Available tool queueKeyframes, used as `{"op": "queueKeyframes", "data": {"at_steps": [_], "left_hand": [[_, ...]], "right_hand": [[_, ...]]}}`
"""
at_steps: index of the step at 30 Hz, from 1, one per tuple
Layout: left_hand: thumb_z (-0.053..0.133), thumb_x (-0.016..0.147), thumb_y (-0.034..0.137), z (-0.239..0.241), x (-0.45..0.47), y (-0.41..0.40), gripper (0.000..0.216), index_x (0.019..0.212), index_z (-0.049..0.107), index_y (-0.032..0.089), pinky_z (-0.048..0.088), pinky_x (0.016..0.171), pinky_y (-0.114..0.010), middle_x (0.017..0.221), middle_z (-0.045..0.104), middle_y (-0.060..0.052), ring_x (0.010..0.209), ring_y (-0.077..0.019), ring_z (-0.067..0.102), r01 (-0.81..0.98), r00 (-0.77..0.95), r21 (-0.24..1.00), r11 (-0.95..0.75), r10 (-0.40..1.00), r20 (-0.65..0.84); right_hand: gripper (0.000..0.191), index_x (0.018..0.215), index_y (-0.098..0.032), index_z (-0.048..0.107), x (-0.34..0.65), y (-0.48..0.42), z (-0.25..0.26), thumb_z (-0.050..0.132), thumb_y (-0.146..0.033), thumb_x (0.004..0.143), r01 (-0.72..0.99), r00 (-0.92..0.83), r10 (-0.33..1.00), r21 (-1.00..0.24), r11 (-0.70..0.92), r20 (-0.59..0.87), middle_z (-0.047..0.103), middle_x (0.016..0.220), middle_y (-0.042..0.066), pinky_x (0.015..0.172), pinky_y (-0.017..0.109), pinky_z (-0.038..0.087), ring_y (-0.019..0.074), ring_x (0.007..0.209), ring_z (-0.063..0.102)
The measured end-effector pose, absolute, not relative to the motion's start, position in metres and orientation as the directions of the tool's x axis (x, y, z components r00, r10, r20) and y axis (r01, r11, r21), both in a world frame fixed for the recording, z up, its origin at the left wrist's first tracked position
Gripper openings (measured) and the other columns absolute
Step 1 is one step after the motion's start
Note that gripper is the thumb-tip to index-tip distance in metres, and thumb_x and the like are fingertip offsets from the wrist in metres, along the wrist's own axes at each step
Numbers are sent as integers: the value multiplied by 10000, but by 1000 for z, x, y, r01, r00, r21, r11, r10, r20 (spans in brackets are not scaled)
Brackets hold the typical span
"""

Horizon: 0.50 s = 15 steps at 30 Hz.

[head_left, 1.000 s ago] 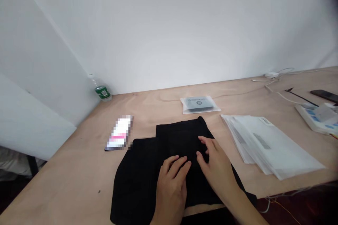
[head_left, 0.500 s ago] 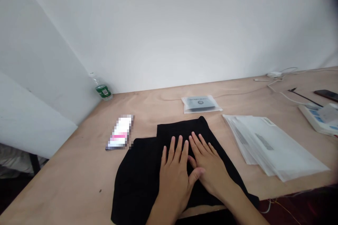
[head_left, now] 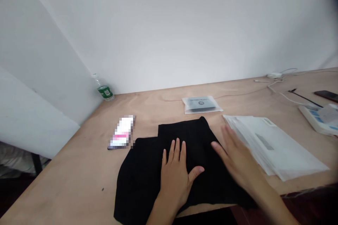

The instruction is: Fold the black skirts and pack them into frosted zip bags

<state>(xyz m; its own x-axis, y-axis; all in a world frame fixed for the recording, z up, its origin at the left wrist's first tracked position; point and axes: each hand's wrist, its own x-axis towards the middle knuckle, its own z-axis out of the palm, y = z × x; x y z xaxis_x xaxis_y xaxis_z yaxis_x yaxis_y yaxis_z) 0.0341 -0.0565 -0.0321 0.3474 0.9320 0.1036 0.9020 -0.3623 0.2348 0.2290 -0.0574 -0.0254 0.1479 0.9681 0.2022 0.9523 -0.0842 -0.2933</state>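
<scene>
A black folded garment [head_left: 139, 172] lies near the front edge of the table, its exact kind unclear. My left hand [head_left: 174, 172] rests flat on its middle, fingers spread and thumb out to the right. Over the garment's right edge is my right hand [head_left: 235, 154], blurred by motion, with fingers stretched out, thumb apart and nothing held. Just beyond that hand lies a stack of frosted plastic bags [head_left: 277, 147], partly covered by its fingers.
A phone with a lit, pixelated screen [head_left: 121, 132] lies left of the garment. Behind sits a small frosted packet [head_left: 202, 104]. A green-labelled bottle [head_left: 105, 92] stands in the corner. At right are a power strip [head_left: 318, 119], cables and a dark phone [head_left: 327, 95].
My right hand has slid off the garment's middle to the right, toward the plastic bags. My left hand stays flat on the cloth.
</scene>
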Motion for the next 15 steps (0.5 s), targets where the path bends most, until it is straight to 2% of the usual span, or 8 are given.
{"op": "queueKeyframes", "data": {"at_steps": [3, 6, 11, 15], "left_hand": [[284, 826, 635, -33, 34, -56, 736, 1380, 285, 150, 241, 1038, -540, 1454, 237, -127, 1339, -292, 193, 902, 344, 237, -360, 933, 107], [277, 829, 633, -32, 34, -56, 735, 1380, 283, 147, 247, 1036, -543, 1455, 233, -125, 1338, -294, 196, 903, 348, 232, -363, 932, 101], [275, 833, 626, -35, 33, -55, 725, 1378, 286, 148, 256, 1037, -537, 1455, 242, -119, 1338, -286, 198, 905, 347, 219, -365, 930, 120], [325, 850, 576, -34, 33, -56, 663, 1368, 308, 162, 285, 1023, -532, 1447, 276, -117, 1336, -283, 214, 898, 340, 223, -378, 920, 193]], "right_hand": [[676, 1366, -99, 309, 270, -54, -31, 238, -545, 863, 925, 364, 908, -195, -327, 206, 270, 1436, 186, 979, 549, 301, 339, 1318, 219], [668, 1284, -81, 423, 296, -50, -42, 239, -557, 853, 893, 449, 881, -108, -437, 150, 329, 1404, 197, 961, 545, 322, 353, 1295, 267], [572, 1163, -87, 524, 305, -45, -54, 256, -493, 862, 887, 461, 881, -90, -453, 107, 423, 1346, 187, 938, 523, 352, 340, 1236, 373], [532, 1258, -75, 432, 288, -49, -41, 246, -403, 882, 900, 434, 871, -152, -408, 231, 409, 1357, 184, 958, 527, 329, 305, 1234, 386]]}}
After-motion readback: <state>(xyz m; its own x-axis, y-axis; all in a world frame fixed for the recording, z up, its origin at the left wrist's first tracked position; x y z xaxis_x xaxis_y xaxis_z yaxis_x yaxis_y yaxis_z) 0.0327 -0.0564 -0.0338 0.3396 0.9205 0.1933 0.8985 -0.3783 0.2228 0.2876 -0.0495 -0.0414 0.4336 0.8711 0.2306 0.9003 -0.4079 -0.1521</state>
